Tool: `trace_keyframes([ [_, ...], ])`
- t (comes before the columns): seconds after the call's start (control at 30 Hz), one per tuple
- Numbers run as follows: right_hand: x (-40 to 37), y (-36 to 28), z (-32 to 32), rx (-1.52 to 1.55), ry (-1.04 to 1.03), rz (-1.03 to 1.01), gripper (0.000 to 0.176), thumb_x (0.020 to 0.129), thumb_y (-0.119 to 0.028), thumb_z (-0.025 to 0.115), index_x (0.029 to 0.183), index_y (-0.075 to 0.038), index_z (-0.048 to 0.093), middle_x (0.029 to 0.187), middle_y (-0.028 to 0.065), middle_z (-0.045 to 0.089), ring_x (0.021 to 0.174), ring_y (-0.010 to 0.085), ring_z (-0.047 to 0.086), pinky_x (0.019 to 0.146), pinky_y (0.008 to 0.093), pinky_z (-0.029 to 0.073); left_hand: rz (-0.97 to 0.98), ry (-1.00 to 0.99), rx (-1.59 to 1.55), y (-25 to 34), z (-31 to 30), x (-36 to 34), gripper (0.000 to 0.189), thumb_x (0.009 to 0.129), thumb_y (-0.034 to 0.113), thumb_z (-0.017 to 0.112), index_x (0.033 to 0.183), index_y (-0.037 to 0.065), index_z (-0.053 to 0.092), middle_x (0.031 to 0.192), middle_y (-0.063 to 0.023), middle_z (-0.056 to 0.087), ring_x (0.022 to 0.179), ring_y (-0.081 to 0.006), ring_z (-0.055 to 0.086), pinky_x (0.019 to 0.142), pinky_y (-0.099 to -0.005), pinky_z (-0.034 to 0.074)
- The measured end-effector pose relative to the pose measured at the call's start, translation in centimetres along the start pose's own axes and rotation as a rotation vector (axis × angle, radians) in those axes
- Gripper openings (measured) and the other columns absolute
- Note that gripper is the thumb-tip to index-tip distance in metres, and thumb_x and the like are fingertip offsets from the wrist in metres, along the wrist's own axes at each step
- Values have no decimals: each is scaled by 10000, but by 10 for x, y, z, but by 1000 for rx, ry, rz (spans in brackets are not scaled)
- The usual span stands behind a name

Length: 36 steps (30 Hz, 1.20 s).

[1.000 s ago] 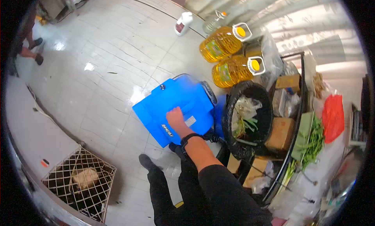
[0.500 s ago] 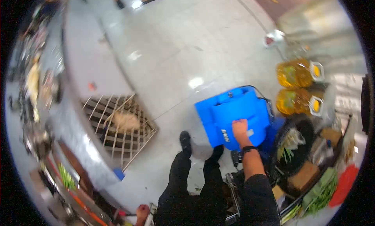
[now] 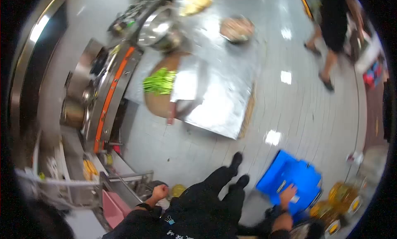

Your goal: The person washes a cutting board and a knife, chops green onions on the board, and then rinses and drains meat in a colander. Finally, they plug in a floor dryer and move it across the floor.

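Observation:
A bright blue object, apparently a bag (image 3: 301, 177), stands on the floor at the lower right, with white lettering on it. My right hand (image 3: 288, 192) lies against its top with fingers curled onto the blue material. Closed in a fist, my left hand (image 3: 160, 191) is beside my body near a metal rail, and nothing shows in it. On a round wooden board (image 3: 156, 104) are cut green vegetables (image 3: 160, 81) and a cleaver (image 3: 184, 86) with its handle past the board's edge.
A steel table (image 3: 219, 111) holds a metal bowl (image 3: 157, 28) and a bowl of meat (image 3: 236, 29). Yellow oil jugs (image 3: 342, 194) stand at the lower right. Another person (image 3: 333, 24) is at the upper right. A pink bin (image 3: 115, 210) is at the lower left.
My view has swung left, bringing the steel table and board to the middle. The blue bag now appears lower and further right, my right hand still on it. More of my left arm shows.

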State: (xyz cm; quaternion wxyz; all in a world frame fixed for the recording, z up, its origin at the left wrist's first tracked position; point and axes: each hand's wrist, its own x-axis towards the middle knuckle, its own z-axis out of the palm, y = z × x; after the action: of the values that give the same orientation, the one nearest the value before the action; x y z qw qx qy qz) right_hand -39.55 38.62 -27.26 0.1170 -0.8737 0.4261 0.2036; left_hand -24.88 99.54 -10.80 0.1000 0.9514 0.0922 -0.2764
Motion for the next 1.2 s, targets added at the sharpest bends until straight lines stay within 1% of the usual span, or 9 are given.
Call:
trace_keyframes([
  [0.13, -46, 8, 67, 171, -203, -334, 627, 523, -311, 686, 1052, -6, 545, 951, 204, 585, 937, 369, 544, 775, 447, 467, -68, 101, -110, -38, 20, -1, 250, 749, 288, 519, 801, 70, 630, 776, -180, 612, 768, -388, 578, 688, -439, 467],
  [0.4, -7, -120, 92, -177, -762, -782, 352, 641, -281, 631, 900, -47, 589, 913, 173, 600, 856, 357, 562, 708, 443, 475, -426, 211, -548, -77, 17, 7, 270, 767, 256, 474, 792, 45, 641, 815, -198, 611, 805, -402, 571, 723, -463, 460],
  [0.47, 68, -148, 125, -467, -729, -1250, 290, 670, -274, 617, 862, -57, 600, 904, 166, 604, 836, 354, 567, 691, 442, 477, -484, 256, -606, -104, 18, 29, 268, 763, 251, 479, 793, 42, 644, 818, -196, 613, 813, -401, 572, 733, -464, 462],
  [0.5, 89, -181, 113, -693, -558, -1817, 261, 685, -270, 610, 843, -62, 606, 899, 162, 606, 826, 352, 569, 683, 441, 478, -492, 291, -618, -116, 39, 46, 261, 759, 245, 484, 794, 44, 645, 825, -193, 615, 818, -399, 573, 739, -463, 463],
  [0.6, -10, -362, 19, -222, -698, -970, 179, 764, -239, 594, 789, -64, 620, 691, 79, 623, 647, 161, 596, 604, 339, 495, -499, 179, -582, -157, 28, 96, 240, 752, 227, 495, 800, 50, 650, 862, -186, 618, 839, -391, 574, 748, -458, 468],
  [0.63, -58, -424, -13, -42, -716, -770, 287, 795, -273, 569, 897, -9, 615, 740, 114, 641, 695, 260, 609, 679, 362, 471, -493, 87, -549, -168, 13, 104, 234, 749, 221, 498, 803, 52, 651, 877, -184, 618, 846, -388, 575, 750, -456, 469],
  [0.7, -129, -527, -65, 123, -585, -1047, 181, 820, -204, 598, 828, -24, 619, 684, 44, 625, 588, 109, 578, 504, 254, 454, -503, 213, -653, -195, -6, 127, 259, 771, 227, 502, 763, -18, 586, 805, -220, 597, 778, -423, 554, 710, -468, 447],
  [0.93, -199, -700, -88, 202, -573, -1079, 250, 823, -82, 598, 1055, -6, 544, 870, 82, 636, 795, 143, 619, 710, 266, 496, -534, 322, -898, -280, -65, 218, 150, 733, 189, 535, 762, 57, 601, 806, -162, 606, 786, -352, 573, 676, -436, 459],
  [1.2, -133, -722, 42, 125, -494, -901, 158, 810, -146, 540, 904, -42, 612, 884, 119, 640, 793, 210, 640, 713, 308, 505, -423, 298, -652, -410, -74, 212, 230, 827, 232, 490, 739, 28, 549, 701, -182, 546, 676, -354, 533, 620, -442, 421],
])
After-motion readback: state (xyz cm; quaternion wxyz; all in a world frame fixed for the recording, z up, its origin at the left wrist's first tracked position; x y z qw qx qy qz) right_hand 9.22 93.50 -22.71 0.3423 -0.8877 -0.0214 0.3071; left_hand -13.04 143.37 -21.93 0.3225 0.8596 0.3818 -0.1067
